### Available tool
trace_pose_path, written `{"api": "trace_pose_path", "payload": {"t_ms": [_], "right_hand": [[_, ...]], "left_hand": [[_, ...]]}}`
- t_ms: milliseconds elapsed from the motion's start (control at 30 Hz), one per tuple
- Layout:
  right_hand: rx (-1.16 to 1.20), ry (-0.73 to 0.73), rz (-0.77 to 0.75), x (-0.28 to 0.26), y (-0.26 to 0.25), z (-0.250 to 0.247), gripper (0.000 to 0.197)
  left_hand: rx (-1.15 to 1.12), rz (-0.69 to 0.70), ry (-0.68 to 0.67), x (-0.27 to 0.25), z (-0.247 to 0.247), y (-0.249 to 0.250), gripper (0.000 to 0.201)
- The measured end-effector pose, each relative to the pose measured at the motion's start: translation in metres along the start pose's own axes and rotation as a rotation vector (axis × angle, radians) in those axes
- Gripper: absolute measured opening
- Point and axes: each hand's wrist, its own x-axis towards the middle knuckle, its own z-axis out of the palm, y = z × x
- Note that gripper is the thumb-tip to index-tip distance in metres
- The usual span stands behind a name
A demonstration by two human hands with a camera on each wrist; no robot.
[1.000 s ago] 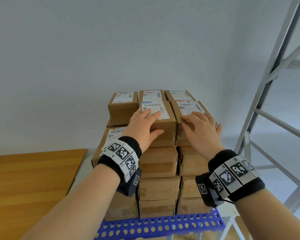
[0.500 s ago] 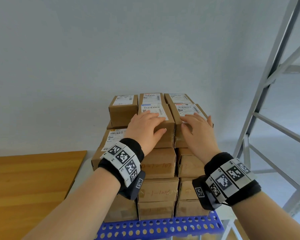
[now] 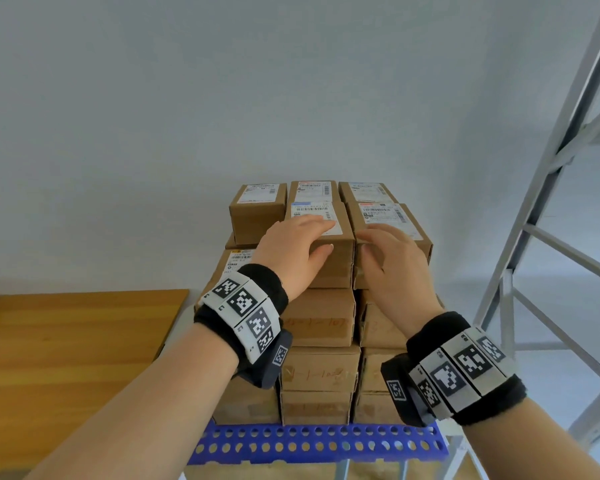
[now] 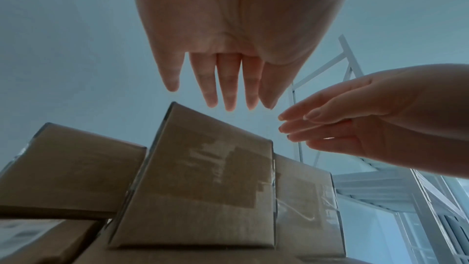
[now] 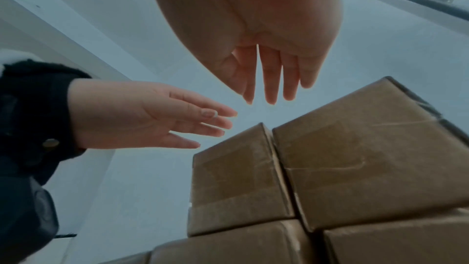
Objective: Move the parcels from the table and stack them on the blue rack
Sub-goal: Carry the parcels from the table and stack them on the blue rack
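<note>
- A pale, bare wall (image 3: 153, 116) fills the back of the room, with a grey metal shelving frame (image 3: 568, 174) slanting up on the right.
- A wooden worktop (image 3: 66, 358) sits low on the left, just beside the blue rack (image 3: 309, 443), whose perforated front edge shows under the parcels.
- Brown cardboard parcels (image 3: 319, 367) are stacked several layers high on that rack, white shipping labels on the top ones.
- The left hand (image 3: 293, 252) hangs over the top middle parcel (image 3: 329, 258), fingers straight and relaxed; the wrist view shows them clear of the box, gripping nothing.
- The right hand (image 3: 388, 268) hovers over the top right parcel (image 3: 395, 223), fingers loosely extended and holding nothing.
- Compared with a second ago, both hands have lifted off the two top parcels they were lying flat on, and drawn back a little toward the person; the stack looks unchanged.
</note>
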Motion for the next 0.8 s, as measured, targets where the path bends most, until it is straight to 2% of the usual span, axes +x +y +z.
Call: {"api": "trace_pose_path", "payload": {"t_ms": [167,433,633,800], "right_hand": [[0.201,0.053,-0.086,-0.013,-0.02,0.009,0.028],[0.346,-0.202,-0.065,-0.03,-0.071,0.078,0.025],[0.447,-0.357,-0.095,-0.046,-0.149,0.14,0.025],[0.501,-0.395,-0.114,-0.059,-0.237,0.202,0.023]], "left_hand": [[-0.1,-0.075,0.171,-0.024,-0.011,-0.007,0.036],[-0.03,-0.324,0.154,-0.106,-0.035,-0.055,0.032],[0.036,-0.48,0.198,-0.178,-0.079,-0.122,0.03],[0.086,-0.532,0.228,-0.246,-0.127,-0.189,0.03]]}}
